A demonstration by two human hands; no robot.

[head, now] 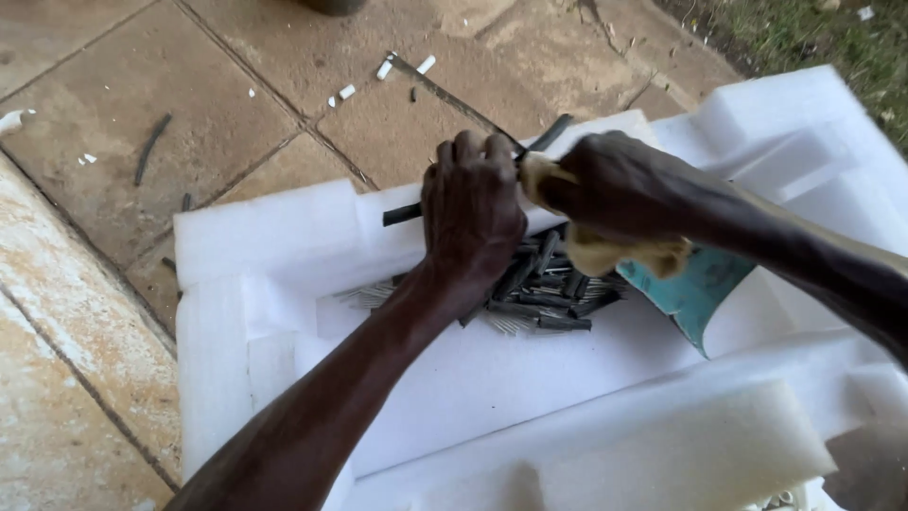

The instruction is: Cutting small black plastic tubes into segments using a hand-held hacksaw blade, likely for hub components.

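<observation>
My left hand (pixel 471 213) is closed around a thin black cable (pixel 402 215) that runs from lower left to upper right over a white foam tray (pixel 236 246). My right hand (pixel 615 185) grips a yellowish cloth (pixel 605 254) wrapped around the same cable, just right of the left hand. Below both hands lies a pile of short black cable pieces (pixel 544 293) with bare wire strands showing at their ends.
A teal scrap of sheet (pixel 695 289) lies on the foam under my right forearm. More white foam blocks (pixel 700 445) stand in front and to the right. Stone paving (pixel 236 85) with small white and black offcuts lies beyond; grass (pixel 813 33) is at top right.
</observation>
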